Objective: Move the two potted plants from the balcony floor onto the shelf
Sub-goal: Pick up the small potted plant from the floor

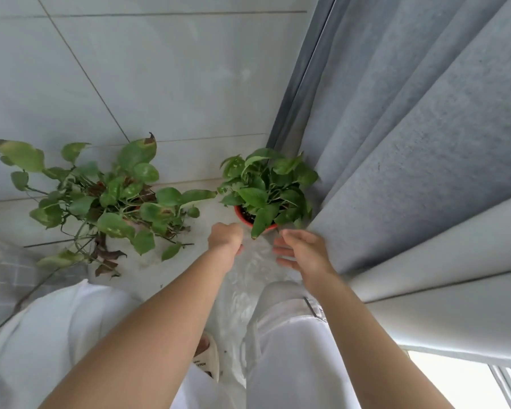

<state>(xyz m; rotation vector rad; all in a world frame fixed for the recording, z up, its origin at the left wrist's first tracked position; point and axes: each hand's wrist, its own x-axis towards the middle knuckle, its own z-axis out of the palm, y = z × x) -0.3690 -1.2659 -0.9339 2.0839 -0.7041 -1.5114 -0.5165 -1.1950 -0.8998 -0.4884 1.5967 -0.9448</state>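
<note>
Hands reach down toward a small plant (267, 184) in an orange pot (244, 217), which stands on the pale floor (195, 261) just beside a grey curtain (410, 143). The left hand (225, 239) has its fingers curled and holds nothing, near the pot's rim. The right hand (303, 252) is spread with relaxed fingers, also near the pot, not touching it. A bigger, trailing plant (109, 202) stands on the floor to the left, by the tiled wall (115, 69).

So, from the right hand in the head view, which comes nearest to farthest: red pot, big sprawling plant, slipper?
1. Red pot: just beyond the right hand, by the curtain.
2. Big sprawling plant: off left.
3. Slipper: back underneath, by the legs.
</note>
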